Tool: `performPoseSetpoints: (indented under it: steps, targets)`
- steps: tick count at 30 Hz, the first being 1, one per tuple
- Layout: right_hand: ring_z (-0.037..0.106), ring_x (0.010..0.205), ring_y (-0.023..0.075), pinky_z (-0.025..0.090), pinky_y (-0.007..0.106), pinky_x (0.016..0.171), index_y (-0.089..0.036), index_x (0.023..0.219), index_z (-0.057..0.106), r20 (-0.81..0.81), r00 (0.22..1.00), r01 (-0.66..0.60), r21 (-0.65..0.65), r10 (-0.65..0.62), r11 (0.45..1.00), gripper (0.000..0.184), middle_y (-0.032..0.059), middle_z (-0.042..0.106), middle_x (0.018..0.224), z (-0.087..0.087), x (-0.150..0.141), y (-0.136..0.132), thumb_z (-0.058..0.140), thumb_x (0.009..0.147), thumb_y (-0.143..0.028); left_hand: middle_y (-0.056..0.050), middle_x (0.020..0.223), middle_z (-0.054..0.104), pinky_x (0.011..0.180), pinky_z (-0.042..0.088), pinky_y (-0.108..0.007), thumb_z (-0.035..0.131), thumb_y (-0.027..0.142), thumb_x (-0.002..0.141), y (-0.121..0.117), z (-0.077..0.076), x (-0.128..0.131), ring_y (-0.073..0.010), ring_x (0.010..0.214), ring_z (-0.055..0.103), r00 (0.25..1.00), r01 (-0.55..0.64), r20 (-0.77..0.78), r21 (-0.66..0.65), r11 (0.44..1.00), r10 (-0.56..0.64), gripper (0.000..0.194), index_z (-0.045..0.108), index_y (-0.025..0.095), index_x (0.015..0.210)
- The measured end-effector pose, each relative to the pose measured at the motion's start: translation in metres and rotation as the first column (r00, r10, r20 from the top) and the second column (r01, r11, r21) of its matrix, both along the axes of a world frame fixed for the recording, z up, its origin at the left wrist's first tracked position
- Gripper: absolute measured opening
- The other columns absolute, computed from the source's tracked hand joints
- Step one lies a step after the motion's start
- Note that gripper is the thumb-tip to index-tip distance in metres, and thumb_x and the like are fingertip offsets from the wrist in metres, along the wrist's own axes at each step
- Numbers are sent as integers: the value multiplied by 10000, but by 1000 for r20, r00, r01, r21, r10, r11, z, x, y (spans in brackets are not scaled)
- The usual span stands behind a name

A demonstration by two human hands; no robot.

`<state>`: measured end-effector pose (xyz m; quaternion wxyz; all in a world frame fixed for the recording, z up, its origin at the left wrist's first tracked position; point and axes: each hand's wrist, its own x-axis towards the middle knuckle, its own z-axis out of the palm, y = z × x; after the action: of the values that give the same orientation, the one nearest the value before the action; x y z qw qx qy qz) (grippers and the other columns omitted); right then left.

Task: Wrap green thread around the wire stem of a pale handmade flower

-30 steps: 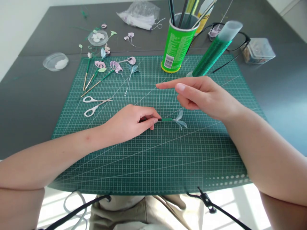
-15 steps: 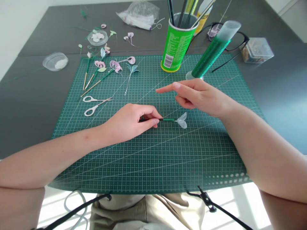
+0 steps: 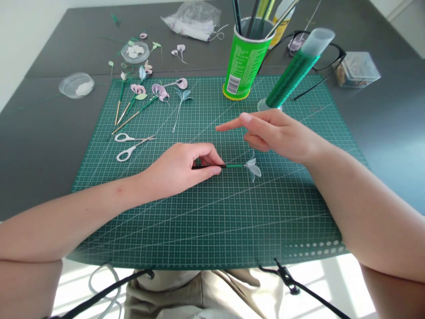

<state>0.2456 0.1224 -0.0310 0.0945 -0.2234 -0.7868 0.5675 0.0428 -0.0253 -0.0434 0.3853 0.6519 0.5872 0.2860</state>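
My left hand (image 3: 195,166) is closed on a thin dark stick (image 3: 207,167), pinched between thumb and fingers and held level above the mat. Green wrapping (image 3: 235,165) covers its right part. At its right tip sits a small flower (image 3: 253,168) with pale bluish-white petals. My right hand (image 3: 268,128) hovers to the upper right of the flower, apart from it. Its index finger points left while the thumb lies along it and the other fingers are curled in. Anything held in those curled fingers is hidden or too thin to see.
Under my hands lies a green cutting mat (image 3: 212,221). White-handled scissors (image 3: 128,153) and several flower stems (image 3: 133,108) lie left. A green can (image 3: 246,66) of sticks, a tube wound with green (image 3: 292,77), glasses (image 3: 341,55) and a clear box (image 3: 357,71) stand behind.
The flower on the stick has turned about its axis, so different petals face me, and it sits slightly farther right. My left fingers have shifted slightly; the right hand is nearly still.
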Motion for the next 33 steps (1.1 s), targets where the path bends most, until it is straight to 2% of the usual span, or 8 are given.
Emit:
performPoseSetpoints:
  steps: [3, 7, 12, 17, 24, 30, 33]
  targets:
    - [135, 475, 102, 117, 318, 461, -130, 1245, 797, -37, 998, 41, -23, -42, 999, 624, -91, 170, 528, 2, 2, -1, 463, 1100, -636, 49, 848, 792, 776, 565, -276, 753, 276, 941, 0, 0, -1, -120, 732, 709, 1000, -10, 13, -11, 1000, 10, 58, 763, 226, 915]
    - [133, 477, 104, 112, 319, 468, -152, 1184, 823, -43, 996, 72, -16, -73, 997, 601, -82, 158, 529, 5, 3, -2, 465, 1101, -627, 44, 874, 805, 802, 576, -283, 763, 281, 932, 0, 0, 0, -132, 780, 727, 999, -31, 19, -8, 999, 32, 60, 782, 234, 899]
    - [137, 465, 99, 106, 314, 450, -105, 1233, 807, 43, 999, 10, 10, -11, 1000, 603, -87, 177, 508, 5, 2, 0, 416, 1139, -555, 37, 894, 814, 781, 577, -289, 779, 290, 908, -1, 3, 0, -152, 818, 740, 998, -57, 6, 1, 998, 57, 57, 800, 246, 878]
    - [137, 452, 101, 117, 313, 440, -95, 1249, 800, 96, 995, -11, 28, 9, 1000, 659, -90, 184, 484, 4, 2, 3, 354, 1148, -570, 38, 884, 808, 782, 577, -291, 783, 295, 903, -1, 4, 1, -153, 816, 735, 998, -70, -3, 11, 998, 70, 61, 794, 248, 866]
    - [164, 439, 109, 158, 307, 435, -112, 1199, 813, 99, 995, -25, 70, 18, 997, 620, -81, 185, 479, 5, 2, 3, 325, 1167, -494, 35, 830, 793, 747, 571, -287, 800, 293, 880, -1, 7, 2, -142, 750, 715, 996, -93, -6, -12, 996, 93, 97, 766, 222, 823]
    - [151, 445, 116, 139, 322, 431, -123, 1187, 813, 79, 996, -51, 59, 47, 997, 672, -79, 183, 491, 3, 3, 5, 337, 1139, -594, 36, 839, 791, 747, 573, -287, 786, 287, 902, -2, 5, 1, -148, 778, 732, 996, -70, -59, 12, 997, 71, 107, 733, 227, 831]
    - [153, 449, 119, 139, 321, 430, -124, 1207, 808, 78, 996, -58, 64, 53, 996, 704, -77, 185, 496, 3, 3, 5, 336, 1123, -639, 28, 863, 797, 721, 577, -281, 749, 309, 945, -4, 3, 1, -155, 791, 755, 999, -33, -10, 4, 999, 33, 121, 694, 226, 875]
